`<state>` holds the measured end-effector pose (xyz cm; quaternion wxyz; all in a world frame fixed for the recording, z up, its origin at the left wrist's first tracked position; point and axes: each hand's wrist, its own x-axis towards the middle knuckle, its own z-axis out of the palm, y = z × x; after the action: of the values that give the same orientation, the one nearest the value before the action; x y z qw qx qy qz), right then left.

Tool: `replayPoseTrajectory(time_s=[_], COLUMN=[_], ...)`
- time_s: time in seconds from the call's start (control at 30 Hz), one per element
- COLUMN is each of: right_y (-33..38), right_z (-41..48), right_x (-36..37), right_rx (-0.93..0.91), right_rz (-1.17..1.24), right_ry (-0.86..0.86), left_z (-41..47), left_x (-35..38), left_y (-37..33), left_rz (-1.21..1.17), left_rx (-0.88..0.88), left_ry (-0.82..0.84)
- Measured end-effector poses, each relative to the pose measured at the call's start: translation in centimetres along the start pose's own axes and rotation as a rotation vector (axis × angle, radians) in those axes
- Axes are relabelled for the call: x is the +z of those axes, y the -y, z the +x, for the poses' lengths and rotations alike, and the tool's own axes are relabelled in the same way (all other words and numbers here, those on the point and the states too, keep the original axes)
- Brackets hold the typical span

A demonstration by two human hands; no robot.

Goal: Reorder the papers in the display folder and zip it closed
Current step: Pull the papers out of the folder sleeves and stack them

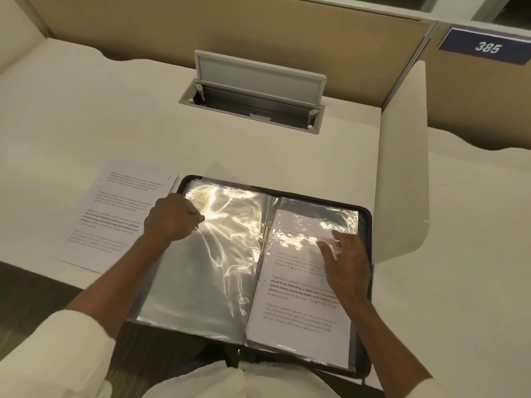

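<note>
The display folder (365, 225) lies open on the desk (86, 124), right in front of the person, w/ its near end hanging a bit over the desk edge. Its dark zip edge is open all round. On the L side is an empty sleeve (201, 282), clear & very shiny under the light. On the R side is a printed page (296, 305), which looks tucked in its own sleeve. The L hand (172, 218) has curled fingers & pinches the empty sleeve near its top outer corner. The R hand (344, 262) lies w/ fingers straight & spread, pressing on the printed page, not grabbing it. The loose papers (115, 214) wait on the desk just beside the folder's L side. The step now looks like opening the empty sleeve so a paper can go in. To do it well, the L hand should lift only the top plastic layer & keep the mouth wide. The R hand should hold its side flat so the folder can't slide off. The plastic is thin & crinkly, so go slow, or the paper's corners may bend. Further back are an open cable box (253, 96) & a sign (485, 47) that says 385.
</note>
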<state>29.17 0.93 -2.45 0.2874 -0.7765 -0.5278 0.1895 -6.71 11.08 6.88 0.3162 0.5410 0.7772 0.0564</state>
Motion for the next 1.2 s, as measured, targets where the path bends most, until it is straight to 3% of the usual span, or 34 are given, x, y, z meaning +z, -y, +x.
replayPoseTrajectory(time_s=[0.27,0.43,0.6,0.7,0.8,0.93,1.07,1.2], right_y=[-2.8,-2.1,-0.9,-0.3,0.2,1.1,1.1,1.7], right_z=[3.6,3.2,3.3,4.3,5.3,6.5,7.1,7.2], right_x=[-0.6,-0.9,-0.9,-1.1,-1.4,-1.8,-2.0,-2.2], right_rx=[-0.071,-0.151,-0.096,-0.022,-0.071,0.018,0.033,0.003], right_rz=[-0.325,-0.316,-0.169,-0.093,-0.165,-0.266,-0.312,-0.287], right_ry=[0.081,0.099,0.045,0.013,0.043,0.196,0.214,0.244], left_z=[-0.2,0.0,0.1,-0.5,-1.2,-2.5,-4.3,-4.8], left_x=[3.4,4.5,5.0,6.0,7.3,8.8,10.6,12.5], left_y=[2.2,2.3,1.9,1.3,-0.2,-3.7,-7.1,-9.4], left_rz=[0.046,0.150,0.240,0.385,0.537,0.440,0.297,0.053], left_rx=[-0.076,-0.112,-0.121,-0.046,0.066,0.189,0.276,0.241], left_ry=[-0.107,-0.145,-0.217,-0.347,-0.456,-0.360,-0.273,-0.089])
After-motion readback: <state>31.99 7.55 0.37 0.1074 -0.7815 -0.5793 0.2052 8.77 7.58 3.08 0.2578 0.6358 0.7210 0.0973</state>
